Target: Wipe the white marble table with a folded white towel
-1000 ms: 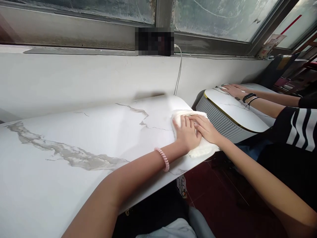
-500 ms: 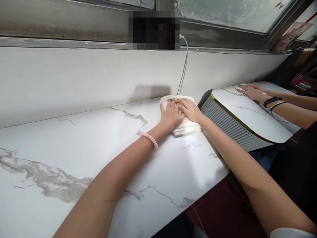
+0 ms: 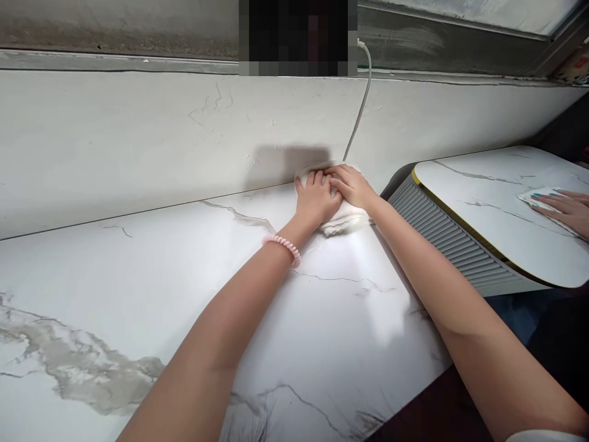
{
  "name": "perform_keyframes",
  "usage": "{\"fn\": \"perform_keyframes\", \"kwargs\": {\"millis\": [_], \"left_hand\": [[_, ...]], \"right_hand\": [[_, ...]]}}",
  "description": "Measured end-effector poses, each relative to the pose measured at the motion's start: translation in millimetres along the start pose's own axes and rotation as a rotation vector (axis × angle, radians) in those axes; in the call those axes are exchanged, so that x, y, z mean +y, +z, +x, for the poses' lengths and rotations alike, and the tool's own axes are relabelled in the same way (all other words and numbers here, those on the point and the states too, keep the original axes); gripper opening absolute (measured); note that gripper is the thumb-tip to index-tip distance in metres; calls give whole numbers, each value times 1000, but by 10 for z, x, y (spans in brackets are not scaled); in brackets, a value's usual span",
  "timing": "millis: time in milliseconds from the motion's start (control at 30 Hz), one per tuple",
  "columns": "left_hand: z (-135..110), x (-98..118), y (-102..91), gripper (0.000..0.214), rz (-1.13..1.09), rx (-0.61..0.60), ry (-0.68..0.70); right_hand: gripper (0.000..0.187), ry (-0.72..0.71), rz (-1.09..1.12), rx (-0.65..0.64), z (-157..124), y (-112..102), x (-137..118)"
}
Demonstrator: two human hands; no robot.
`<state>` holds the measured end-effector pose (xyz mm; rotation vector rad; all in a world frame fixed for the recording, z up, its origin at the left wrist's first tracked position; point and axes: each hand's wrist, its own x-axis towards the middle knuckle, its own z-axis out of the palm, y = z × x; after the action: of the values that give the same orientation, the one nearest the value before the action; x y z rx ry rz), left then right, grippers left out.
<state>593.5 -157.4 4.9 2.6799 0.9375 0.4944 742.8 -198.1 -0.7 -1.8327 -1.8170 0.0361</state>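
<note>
A white wall [image 3: 138, 135] stretches right across the view, and up against it runs the big marble-patterned worktop [image 3: 184, 270], grey veins branching over its surface, a bright reflection gleaming near its right-hand edge. Over to the right, just apart from it, there's a second marble-patterned worktop [image 3: 488, 196], rounded at the corners, gold trim [image 3: 415, 176] along its edge and a grey ribbed side panel [image 3: 446, 239] below. Up top, a dark pixelated block [image 3: 298, 37] sits at the window ledge, its details blurred out. Now to the folded white cloth [image 3: 343, 226]: it lies at the far right end of the nearer worktop, right by the wall, and both hands are on it! The left hand [image 3: 317, 201] is palm down, its grip wide and flat; the right hand [image 3: 354, 186] lies close beside it, angled in, its grip flat too, thumbs near each other. Another person's hand [image 3: 568, 212] rests on a pale cloth [image 3: 529, 195] on the second worktop. A thin cable [image 3: 361, 107] drops behind the folded white cloth, and a pink coiled bracelet [image 3: 281, 247] circles the left wrist.
</note>
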Motion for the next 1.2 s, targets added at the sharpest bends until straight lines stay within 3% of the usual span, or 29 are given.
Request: {"fn": "perform_keyframes", "kwargs": {"millis": [300, 733, 967, 1200], "left_hand": [[-361, 302, -16, 60, 63, -51, -54], [-1338, 1019, 22, 61, 43, -35, 94], [-1839, 997, -66, 63, 25, -28, 202], [-2083, 828, -256, 61, 40, -103, 202]], "right_hand": [[41, -46, 18, -16, -411, -139, -188], [46, 23, -38, 9, -1695, -534, -637], [45, 88, -80, 4, -2139, -518, -1075], [42, 99, -87, 9, -2134, -389, -1449]]}}
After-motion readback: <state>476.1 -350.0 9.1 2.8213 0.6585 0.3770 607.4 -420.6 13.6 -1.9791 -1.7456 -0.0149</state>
